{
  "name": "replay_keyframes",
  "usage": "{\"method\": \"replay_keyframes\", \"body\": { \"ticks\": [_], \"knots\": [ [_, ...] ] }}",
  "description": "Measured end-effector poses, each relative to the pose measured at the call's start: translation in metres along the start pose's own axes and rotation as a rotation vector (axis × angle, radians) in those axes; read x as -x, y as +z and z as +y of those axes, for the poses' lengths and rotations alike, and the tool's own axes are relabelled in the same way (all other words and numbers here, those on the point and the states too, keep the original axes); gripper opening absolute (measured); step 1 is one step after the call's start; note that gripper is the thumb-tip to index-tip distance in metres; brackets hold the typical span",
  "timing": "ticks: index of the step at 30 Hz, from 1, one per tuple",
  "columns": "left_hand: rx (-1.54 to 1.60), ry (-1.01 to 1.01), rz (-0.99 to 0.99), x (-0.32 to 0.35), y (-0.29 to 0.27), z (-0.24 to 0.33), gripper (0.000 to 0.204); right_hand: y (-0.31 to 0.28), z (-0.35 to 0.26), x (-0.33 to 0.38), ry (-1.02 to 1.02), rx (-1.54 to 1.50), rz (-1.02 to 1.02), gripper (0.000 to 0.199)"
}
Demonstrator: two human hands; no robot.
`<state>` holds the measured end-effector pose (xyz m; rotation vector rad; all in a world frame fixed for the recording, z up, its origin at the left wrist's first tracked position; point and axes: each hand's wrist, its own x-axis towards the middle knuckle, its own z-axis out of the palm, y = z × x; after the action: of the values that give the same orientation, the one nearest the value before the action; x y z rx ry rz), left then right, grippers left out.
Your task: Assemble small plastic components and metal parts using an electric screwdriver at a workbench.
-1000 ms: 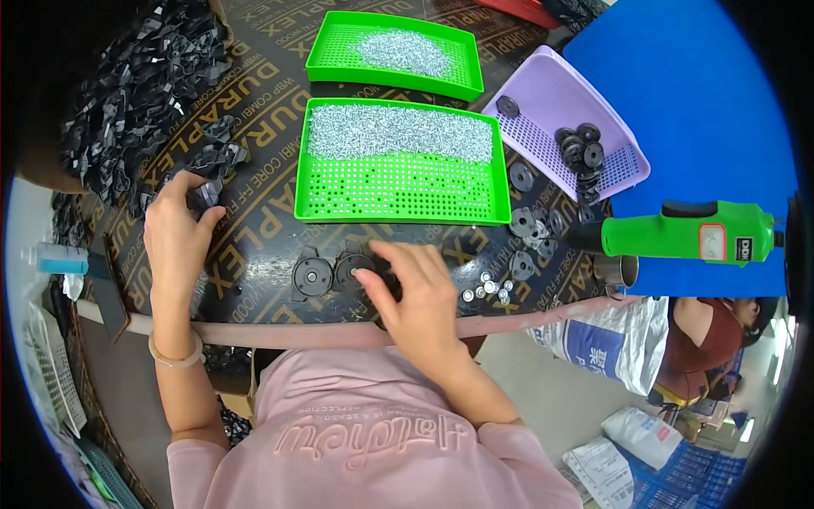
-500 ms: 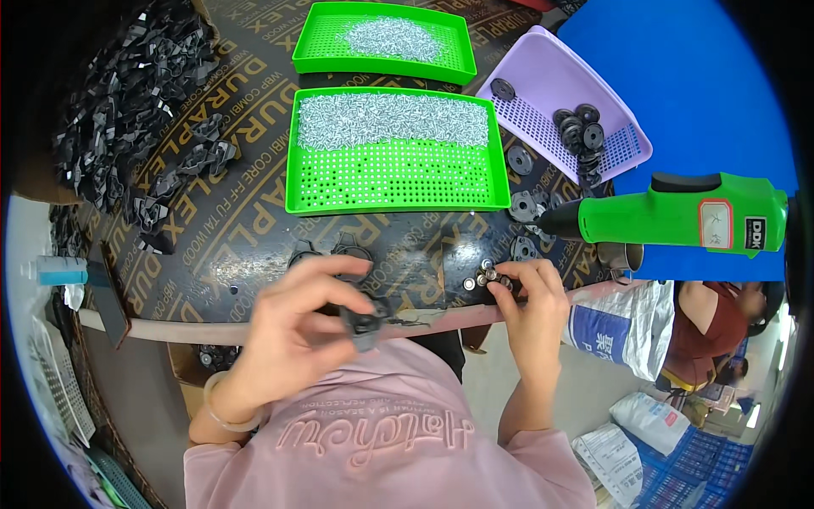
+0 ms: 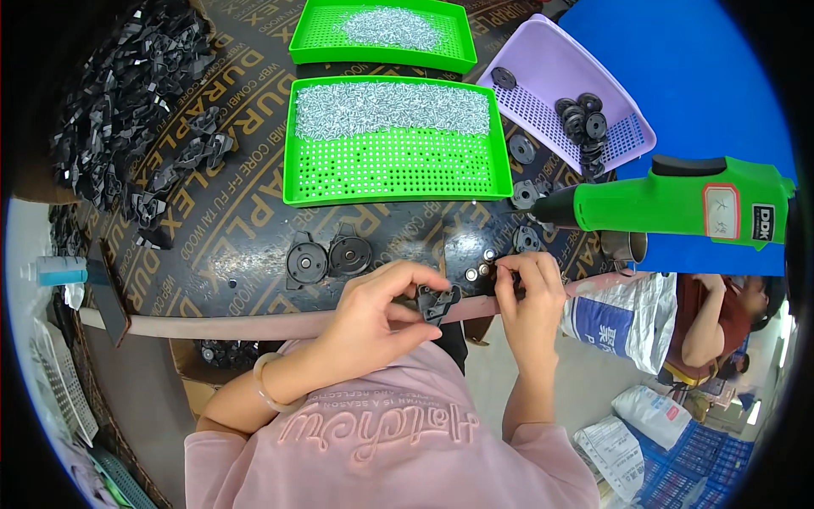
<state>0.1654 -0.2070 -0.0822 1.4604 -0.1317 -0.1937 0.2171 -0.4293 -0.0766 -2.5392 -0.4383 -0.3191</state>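
Tabletop (image 3: 263,191): dark with gold print; I look down on it from the head view
Heap of black parts (image 3: 127,110): at the left, strays trailing toward the front
Near green tray (image 3: 398,198): upper middle, silver fasteners (image 3: 390,109) filling its rear part
Far green tray (image 3: 381,58): just behind it, a smaller mound of fasteners inside
Lilac basket (image 3: 543,55): right of the trays, set at a slant, black discs (image 3: 595,126) inside
Green power driver (image 3: 644,206): at the right, nose pointing left
Left hand (image 3: 377,314): I see thumb and fingers clamped on a black bracket
Right hand (image 3: 534,310): fingertips close together beside the silver pieces; I cannot tell if one is between them
Round black parts (image 3: 307,264): two, side by side behind the left hand
Black bracket (image 3: 437,304): in the left hand's pinch, by the table's front edge, left of the right hand
Silver pieces (image 3: 483,270): small and round, on the tabletop just left of the right fingertips
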Motion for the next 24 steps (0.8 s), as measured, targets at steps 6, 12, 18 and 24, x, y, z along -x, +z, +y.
{"method": "replay_keyframes", "body": {
  "ticks": [6,12,18,24],
  "knots": [
    [-0.044,0.005,0.044,-0.003,0.005,-0.001,0.06,-0.011,-0.027,0.006,0.131,-0.525,-0.181,0.009],
    [-0.074,-0.037,0.066,-0.001,0.005,0.001,0.06,0.004,-0.048,0.007,0.201,-0.629,-0.235,0.01],
    [-0.087,-0.029,0.04,0.001,0.003,0.0,0.06,0.009,-0.039,0.011,0.192,-0.571,-0.202,0.013],
    [0.023,-0.043,0.033,0.001,0.003,-0.007,0.068,0.011,-0.038,0.009,0.278,-0.641,-0.203,0.014]
  ]
}}
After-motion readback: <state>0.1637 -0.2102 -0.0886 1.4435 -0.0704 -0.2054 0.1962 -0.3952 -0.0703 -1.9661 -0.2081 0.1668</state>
